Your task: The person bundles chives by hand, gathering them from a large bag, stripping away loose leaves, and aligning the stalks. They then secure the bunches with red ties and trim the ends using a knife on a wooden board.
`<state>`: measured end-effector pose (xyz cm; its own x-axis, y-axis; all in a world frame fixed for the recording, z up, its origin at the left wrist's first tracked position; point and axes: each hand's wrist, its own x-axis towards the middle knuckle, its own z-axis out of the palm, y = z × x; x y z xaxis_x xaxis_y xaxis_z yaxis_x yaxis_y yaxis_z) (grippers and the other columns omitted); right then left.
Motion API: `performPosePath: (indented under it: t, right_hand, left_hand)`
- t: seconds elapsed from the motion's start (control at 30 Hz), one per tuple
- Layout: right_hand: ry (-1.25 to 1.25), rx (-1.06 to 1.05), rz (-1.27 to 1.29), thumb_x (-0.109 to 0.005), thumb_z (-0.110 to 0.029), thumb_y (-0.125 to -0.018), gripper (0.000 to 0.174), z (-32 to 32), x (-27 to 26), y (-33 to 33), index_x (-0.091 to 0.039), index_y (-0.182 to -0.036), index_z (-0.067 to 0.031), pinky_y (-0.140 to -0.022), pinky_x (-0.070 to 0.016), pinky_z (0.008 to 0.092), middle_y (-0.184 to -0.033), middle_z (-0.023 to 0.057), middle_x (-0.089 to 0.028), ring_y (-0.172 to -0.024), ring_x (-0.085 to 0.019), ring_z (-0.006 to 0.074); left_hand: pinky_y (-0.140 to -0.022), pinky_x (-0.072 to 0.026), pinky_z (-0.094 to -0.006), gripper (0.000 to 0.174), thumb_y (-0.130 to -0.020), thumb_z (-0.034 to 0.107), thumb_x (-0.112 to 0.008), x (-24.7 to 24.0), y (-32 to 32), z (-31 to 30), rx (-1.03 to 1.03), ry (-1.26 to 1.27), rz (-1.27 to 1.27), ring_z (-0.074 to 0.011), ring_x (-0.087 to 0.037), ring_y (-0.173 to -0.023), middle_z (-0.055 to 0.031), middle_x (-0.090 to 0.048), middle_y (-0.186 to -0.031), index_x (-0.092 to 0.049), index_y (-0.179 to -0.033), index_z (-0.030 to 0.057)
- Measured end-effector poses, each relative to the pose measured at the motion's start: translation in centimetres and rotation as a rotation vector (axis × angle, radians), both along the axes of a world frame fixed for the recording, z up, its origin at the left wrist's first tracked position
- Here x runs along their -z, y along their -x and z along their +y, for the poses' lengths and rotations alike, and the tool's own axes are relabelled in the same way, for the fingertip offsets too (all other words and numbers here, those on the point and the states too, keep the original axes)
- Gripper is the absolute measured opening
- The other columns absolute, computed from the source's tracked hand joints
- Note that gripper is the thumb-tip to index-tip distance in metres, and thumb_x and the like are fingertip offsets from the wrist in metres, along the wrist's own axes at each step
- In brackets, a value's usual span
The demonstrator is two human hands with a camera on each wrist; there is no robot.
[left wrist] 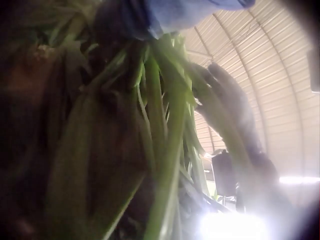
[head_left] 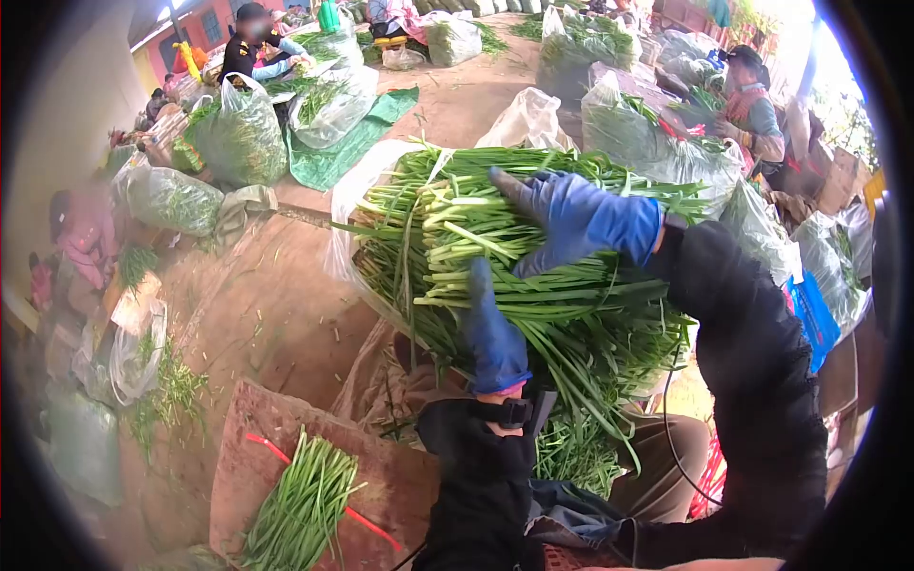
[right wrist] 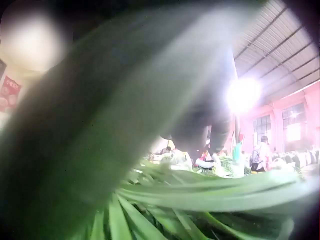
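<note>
A big heap of garlic chives (head_left: 457,214), pale cut ends to the left, lies before me in a clear plastic bag (head_left: 347,214). My right hand (head_left: 590,214), in a blue glove, rests on top of the stalks with its fingers stretched and thumb apart. Lower down, my blue-gloved left hand (head_left: 495,333) holds a bunch at its near side; the thumb points up along the stalks and leaves hide the other fingers. In the left wrist view, stalks (left wrist: 167,125) hang below the left glove (left wrist: 170,17). Blurred leaves (right wrist: 125,115) fill much of the right wrist view.
A smaller bunch of chives (head_left: 300,504) lies across a red tie (head_left: 381,528) on a reddish board (head_left: 271,414) at lower left. Filled plastic bags (head_left: 238,138) stand around, with a green sheet (head_left: 328,162) beyond. People sit at the far left and right.
</note>
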<state>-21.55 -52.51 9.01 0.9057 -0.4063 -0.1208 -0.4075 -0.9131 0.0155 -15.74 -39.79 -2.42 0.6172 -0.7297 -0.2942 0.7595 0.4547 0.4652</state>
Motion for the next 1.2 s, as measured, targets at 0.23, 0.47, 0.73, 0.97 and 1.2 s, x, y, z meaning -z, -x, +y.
performPosePath:
  t: [0.23,0.47,0.73,0.97,1.2]
  right_hand:
    - [0.258,-0.478,-0.266,-0.064,-0.036,-0.071,0.064,2.9,5.6,2.3,-0.05,-0.12,0.0031,-0.07,-0.0434,0.0422,-0.089,0.0157,-0.055,-0.082,-0.055,0.0312]
    - [-0.047,-0.473,-0.23,-0.064,-0.035,-0.078,0.045,3.1,1.2,2.4,-0.06,-0.112,-0.0057,-0.068,-0.0492,0.042,-0.089,0.0139,-0.063,-0.078,-0.061,0.0312]
    - [0.054,-0.242,-0.422,-0.065,-0.043,-0.078,0.066,-1.2,1.3,-3.4,-0.046,-0.135,-0.0143,-0.079,-0.0487,0.0428,-0.101,0.0196,-0.062,-0.088,-0.061,0.0347]
    - [-0.246,-0.224,-0.096,-0.072,-0.036,-0.072,0.074,-1.0,0.9,-7.0,-0.044,-0.134,-0.0073,-0.084,-0.0459,0.0376,-0.109,0.0197,-0.062,-0.1,-0.06,0.0301]
    - [-0.397,-0.21,-0.117,-0.07,-0.035,-0.072,0.048,0.2,2.5,-5.3,-0.061,-0.109,-0.0062,-0.075,-0.0482,0.0424,-0.096,0.021,-0.064,-0.09,-0.062,0.0368]
  left_hand:
    - [-0.083,-0.0502,-0.0346,0.043,-0.088,0.033,-0.063,2.1,0.1,-0.5,-0.031,0.162,-0.086,-0.0184,-0.058,-0.097,-0.0084,-0.058,-0.11,-0.052,-0.119,0.005]
    - [-0.083,-0.05,-0.0352,0.034,-0.088,0.027,-0.059,3.7,-1.0,-0.9,0.057,0.238,0.033,-0.0192,-0.058,-0.096,-0.0079,-0.06,-0.107,-0.055,-0.113,0.0048]
    - [-0.09,-0.0489,-0.0417,0.04,-0.083,0.019,-0.061,6.8,-0.4,-1.6,-0.061,0.238,0.041,-0.027,-0.059,-0.102,-0.0101,-0.06,-0.112,-0.054,-0.12,0.0059]
    - [-0.092,-0.0478,-0.0426,0.046,-0.083,0.019,-0.061,7.7,-0.4,-1.2,-0.063,0.208,-0.015,-0.0269,-0.057,-0.106,-0.0116,-0.057,-0.12,-0.051,-0.125,0.0046]
    - [-0.086,-0.0506,-0.0333,0.04,-0.089,0.024,-0.062,1.2,0.0,2.3,0.029,0.15,-0.115,-0.0178,-0.06,-0.098,-0.0084,-0.06,-0.112,-0.055,-0.121,0.0019]
